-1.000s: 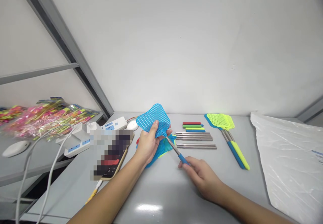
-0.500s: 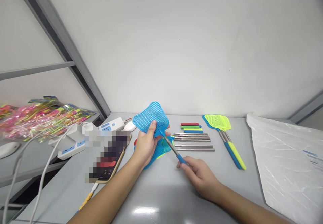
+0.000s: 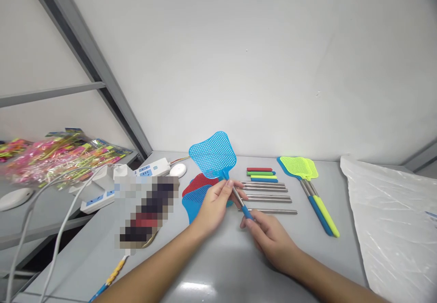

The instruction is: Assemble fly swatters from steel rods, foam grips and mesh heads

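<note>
Sliding down from the mesh head, a worker's left hand [image 3: 215,205] now pinches the metal rod [image 3: 237,196] of a blue fly swatter [image 3: 214,154], just below the neck, leaving the perforated head in full view. The right hand [image 3: 271,234] is closed around the swatter's blue grip [image 3: 247,213], near the left. The left hand's thumb and fingers meet about the rod, its remaining fingers loosely spread. The swatter is held tilted above a gray table [image 3: 211,271], head up toward the wall.

Beneath and beside the left hand lie loose mesh heads, red [image 3: 202,182] and blue [image 3: 194,206] among them. To their right, steel rods [image 3: 268,198] lie in rows below a stack of colored grips [image 3: 261,175]. Farther right, swatters with yellow-green and blue handles [image 3: 320,212] rest overlapping, near a white plastic bag [image 3: 392,230]. At left, a blurred-out phone [image 3: 146,214] lies near a power strip [image 3: 153,167].
</note>
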